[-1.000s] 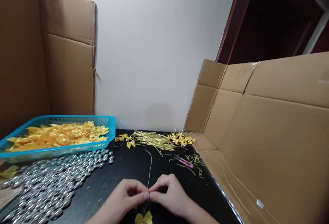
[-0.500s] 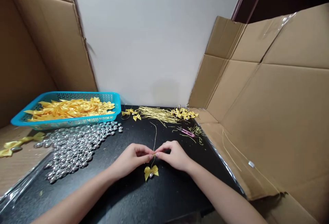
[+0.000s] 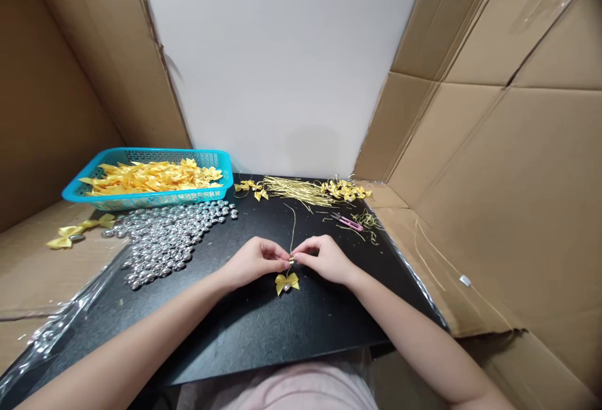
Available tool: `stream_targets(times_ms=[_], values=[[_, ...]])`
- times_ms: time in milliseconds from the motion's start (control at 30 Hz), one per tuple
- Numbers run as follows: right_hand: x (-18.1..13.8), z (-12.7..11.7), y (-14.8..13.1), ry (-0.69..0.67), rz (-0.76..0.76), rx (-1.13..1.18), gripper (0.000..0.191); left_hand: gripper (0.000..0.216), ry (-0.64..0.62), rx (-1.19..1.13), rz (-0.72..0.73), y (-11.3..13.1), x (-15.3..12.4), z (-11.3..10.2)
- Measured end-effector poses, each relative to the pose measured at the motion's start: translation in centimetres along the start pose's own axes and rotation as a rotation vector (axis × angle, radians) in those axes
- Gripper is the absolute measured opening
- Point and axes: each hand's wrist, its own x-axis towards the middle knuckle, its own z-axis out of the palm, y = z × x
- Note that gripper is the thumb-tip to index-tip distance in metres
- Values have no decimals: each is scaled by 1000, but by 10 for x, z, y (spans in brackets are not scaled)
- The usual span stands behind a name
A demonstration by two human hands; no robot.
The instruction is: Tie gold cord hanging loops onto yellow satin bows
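Centrally, over a black tabletop (image 3: 226,341), two bare hands meet fingertip to fingertip. Left hand (image 3: 256,261): thumb and forefinger pinched together on a thin, pale-gold cord (image 3: 294,228). Right hand (image 3: 329,261): same pinch, just beside it on the same cord; a small shiny gold bit shows between the tips, too small to make out. Cord's free end runs up and away, slightly curved; its other end leads down to a yellow satin bow (image 3: 293,281) with a silver bead (image 3: 287,288) at its middle, just below the fingertips, on the near side. Left of the hands, a spread of glossy silver oval beads (image 3: 164,237); behind them, a turquoise perforated plastic basket (image 3: 164,149) heaped with yellow satin bows (image 3: 155,177). Far edge: loose metallic-gold strips (image 3: 296,190), beside a cluster of beaded yellow bows (image 3: 345,190). Pink-handled thread snips (image 3: 348,222) lie right, near tangled gold scraps (image 3: 369,222).
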Motion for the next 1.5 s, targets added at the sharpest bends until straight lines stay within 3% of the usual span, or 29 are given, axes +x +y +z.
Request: stream_targets(times_ms=[633,1067,1500], values=[[-1,0,-4,10,-21,-82,13,24,12,-17,-22,-3,1,1],[0,1,-1,8,-65,-97,12,40,9,-145,26,-3,1,2],[-2,2,-4,35,-46,-84,12,37,83,-155,54,-3,1,1]])
